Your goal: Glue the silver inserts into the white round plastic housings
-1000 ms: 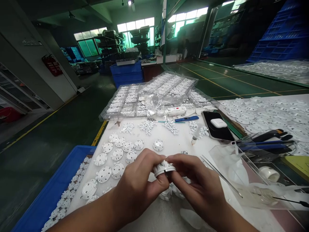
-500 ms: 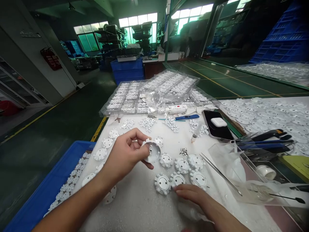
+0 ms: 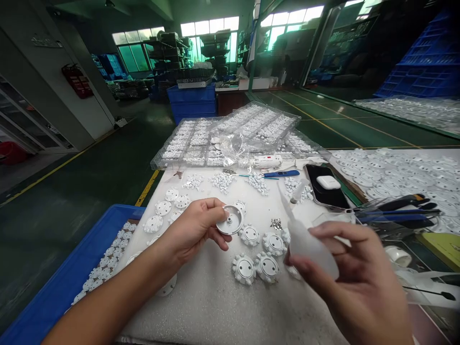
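Note:
Between thumb and fingers, my left hand [image 3: 201, 225] holds a white round cup-like part [image 3: 232, 220], its hollow side with a small central post facing me. To the right, my right hand [image 3: 345, 268] grips a translucent squeeze bottle [image 3: 311, 247] whose thin nozzle points up and to the left. Several white scalloped discs [image 3: 244, 269] with two dark holes lie on the white table [image 3: 208, 306] beneath and between the hands. More discs [image 3: 163, 207] lie left of my left hand. A little heap of small metal pieces [image 3: 276, 224] sits behind the discs.
Clear trays of white parts [image 3: 201, 139] stand at the back, with small white heaps [image 3: 223, 182] before them. A blue-handled tool [image 3: 283, 174] and a phone [image 3: 323, 187] with a white case lie at right. A blue bin [image 3: 72, 273] stands at left.
My right hand has risen from beside the discs and now has the squeeze bottle in its grip. The cup-like part in my left hand has tilted, showing more of its inside.

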Motion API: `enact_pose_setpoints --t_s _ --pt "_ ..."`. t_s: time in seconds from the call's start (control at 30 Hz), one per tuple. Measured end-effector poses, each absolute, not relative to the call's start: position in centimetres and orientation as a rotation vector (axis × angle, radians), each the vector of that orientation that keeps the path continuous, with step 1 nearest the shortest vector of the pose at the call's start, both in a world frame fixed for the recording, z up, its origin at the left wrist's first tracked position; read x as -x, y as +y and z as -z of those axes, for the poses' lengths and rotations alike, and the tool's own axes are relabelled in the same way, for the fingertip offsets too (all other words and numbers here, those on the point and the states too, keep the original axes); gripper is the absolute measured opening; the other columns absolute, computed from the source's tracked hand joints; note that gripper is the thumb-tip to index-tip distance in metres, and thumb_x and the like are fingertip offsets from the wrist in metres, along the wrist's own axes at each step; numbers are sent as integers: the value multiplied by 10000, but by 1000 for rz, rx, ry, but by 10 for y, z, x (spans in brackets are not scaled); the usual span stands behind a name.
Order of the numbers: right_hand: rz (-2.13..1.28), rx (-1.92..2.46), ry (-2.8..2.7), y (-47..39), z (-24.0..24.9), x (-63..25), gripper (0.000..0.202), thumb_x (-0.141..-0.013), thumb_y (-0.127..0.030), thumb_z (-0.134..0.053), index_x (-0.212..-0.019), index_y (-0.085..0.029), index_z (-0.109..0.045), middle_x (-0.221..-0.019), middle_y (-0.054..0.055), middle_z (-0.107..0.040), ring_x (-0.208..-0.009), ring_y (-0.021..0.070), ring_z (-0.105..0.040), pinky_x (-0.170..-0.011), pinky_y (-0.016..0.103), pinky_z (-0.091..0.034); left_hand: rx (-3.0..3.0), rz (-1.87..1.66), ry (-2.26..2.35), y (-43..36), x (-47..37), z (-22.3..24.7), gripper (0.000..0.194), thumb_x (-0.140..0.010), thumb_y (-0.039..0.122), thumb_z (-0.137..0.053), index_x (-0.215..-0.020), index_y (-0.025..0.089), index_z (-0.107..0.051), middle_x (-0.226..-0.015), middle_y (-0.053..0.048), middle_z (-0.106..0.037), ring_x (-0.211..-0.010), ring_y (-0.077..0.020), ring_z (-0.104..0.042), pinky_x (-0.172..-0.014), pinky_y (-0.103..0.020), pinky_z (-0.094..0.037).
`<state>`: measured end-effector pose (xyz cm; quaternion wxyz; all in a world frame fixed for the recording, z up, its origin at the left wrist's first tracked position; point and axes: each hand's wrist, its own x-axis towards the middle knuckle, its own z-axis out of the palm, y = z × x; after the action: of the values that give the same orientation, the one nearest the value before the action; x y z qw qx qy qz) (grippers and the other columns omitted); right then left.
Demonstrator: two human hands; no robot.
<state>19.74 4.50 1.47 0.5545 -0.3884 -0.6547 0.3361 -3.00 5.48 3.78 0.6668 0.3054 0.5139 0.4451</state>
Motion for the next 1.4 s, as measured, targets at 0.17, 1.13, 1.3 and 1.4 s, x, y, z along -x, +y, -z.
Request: enact_pose_setpoints --t_s 0.17,1.13,1.3,1.4 --pt "-382 939 -1473 61 -27 -173 272 -787 -428 -778 -950 -254 -649 -911 -3 -613 -793 114 -599 -631 203 -495 -695 -953 1174 54 29 -33 143 -822 156 -629 -703 151 -550 -631 -12 -671 -413 -107 -661 -401 -128 -471" --pt "-240 787 -1617 51 8 -176 212 -877 -175 -643 -1082 -209 -599 -900 39 -595 -674 106 -593 -509 246 -509 -791 -877 1232 52 17 -25 136 -751 204 -696 -769 143 -576 -607 -43 -692 -446 -164 -672 -387 -199 -515" --pt "-66 772 -1588 52 3 -176 114 -843 -190 -685 -947 -193 -638 -820 28 -587 -637 104 -569 -459 243 -446 -791 -882 1227 51 20 -25 124 -783 199 -678 -776 152 -563 -612 -32 -686 -439 -149 -667 -408 -193 -519" --pt "-87 745 -1433 47 7 -182 172 -817 -230 -722 -966 -178 -655 -854 32 -611 -685 123 -622 -516 252 -493 -785 -878 1226 51 21 -27 117 -791 186 -666 -772 161 -553 -582 -16 -668 -436 -148 -664 -412 -189 -515"
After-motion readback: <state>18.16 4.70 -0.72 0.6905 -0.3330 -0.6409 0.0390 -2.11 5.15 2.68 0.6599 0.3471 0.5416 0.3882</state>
